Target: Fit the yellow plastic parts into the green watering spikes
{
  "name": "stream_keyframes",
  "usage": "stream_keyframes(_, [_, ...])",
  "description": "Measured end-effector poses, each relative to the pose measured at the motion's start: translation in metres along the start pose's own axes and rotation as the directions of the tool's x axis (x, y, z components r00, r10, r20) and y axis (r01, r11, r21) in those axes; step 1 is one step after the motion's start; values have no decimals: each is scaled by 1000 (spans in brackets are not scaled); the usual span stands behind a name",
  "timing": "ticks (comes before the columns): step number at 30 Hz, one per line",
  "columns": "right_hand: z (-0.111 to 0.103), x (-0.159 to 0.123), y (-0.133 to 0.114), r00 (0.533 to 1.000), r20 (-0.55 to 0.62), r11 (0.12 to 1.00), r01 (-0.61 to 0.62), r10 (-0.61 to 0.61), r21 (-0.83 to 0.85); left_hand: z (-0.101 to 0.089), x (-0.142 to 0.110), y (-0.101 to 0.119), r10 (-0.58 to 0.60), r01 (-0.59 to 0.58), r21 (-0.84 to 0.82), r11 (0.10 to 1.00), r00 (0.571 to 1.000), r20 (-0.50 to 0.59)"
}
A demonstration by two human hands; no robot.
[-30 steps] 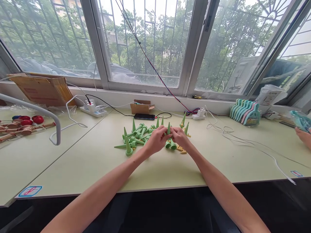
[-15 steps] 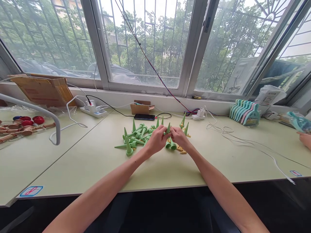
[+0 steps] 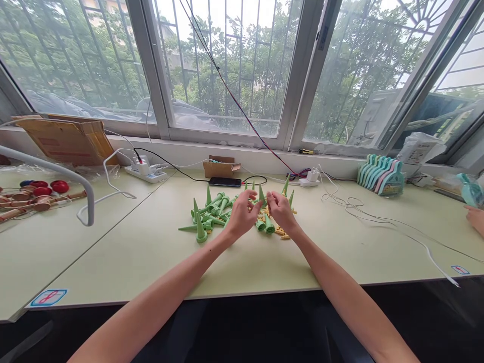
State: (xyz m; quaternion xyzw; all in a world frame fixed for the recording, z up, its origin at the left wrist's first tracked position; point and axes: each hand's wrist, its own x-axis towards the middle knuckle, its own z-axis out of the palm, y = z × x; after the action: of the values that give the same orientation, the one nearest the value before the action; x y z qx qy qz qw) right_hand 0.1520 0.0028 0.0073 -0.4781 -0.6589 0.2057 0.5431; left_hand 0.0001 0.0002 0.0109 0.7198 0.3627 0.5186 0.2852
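Between my hands a green plastic cone spike points upward, its base partly hidden by fingers. My left hand is beside it on the left, thumb and fingers apart. On its other side my right hand has its fingertips pinched together; whatever they hold, if anything, is too small to make out. Below the hands lie green cones with their hollow ends facing me. A heap of similar green cones spreads to the left, one cone upright at its front. Small yellow pegs lie near my right wrist.
Behind the heap are a phone and a small cardboard box. White cables cross the table at right, near bundled pastel hangers. Wooden toys with red balls lie far left. Another person's hand shows at the right edge.
My hands have moved apart; the left fingers have opened away from the green cone. The cone shows slightly higher, between them. The other person's hand and teal item at right have shifted.
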Motion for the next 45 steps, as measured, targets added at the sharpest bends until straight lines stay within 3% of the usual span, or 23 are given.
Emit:
stream_keyframes(4, [0, 1, 4, 998, -58, 1000, 1, 1, 30, 1, 2, 1, -205, 209, -249, 946, 978, 43])
stream_keyframes(7, [0, 0, 4, 999, -39, 999, 21, -20, 40, 2, 4, 1, -321, 371, -431, 822, 928, 188])
stream_keyframes(10, [1, -3, 0, 998, 20, 998, 52, -52, 22, 1, 4, 4, -348, 476, -499, 724, 877, 332])
stream_keyframes(13, [2, -4, -1, 998, 55, 999, 40, -41, 23, -1, 2, 7, -346, 483, -506, 714, 873, 344])
stream_keyframes(24, [5, -4, 3, 994, 108, 999, -12, 7, 44, -4, 1, 3, -286, 377, -435, 818, 922, 260])
stream_keyframes(31, [2, -5, -7, 995, 94, 999, 44, -45, 9, -4, -3, -2, -130, 166, -227, 960, 978, 164])
stream_keyframes(34, [1, -4, -6, 993, 115, 999, 8, -13, 52, -4, -4, -1, -61, 78, -131, 988, 990, 129])
stream_keyframes(39, [-1, -4, -7, 970, 220, 970, -146, 102, 193, -5, -5, -3, 107, -118, 72, 990, 984, 141])
stream_keyframes(45, [-2, -3, -12, 927, 326, 892, -299, 187, 340, -6, -5, -11, 300, -329, 236, 914, 942, 150])
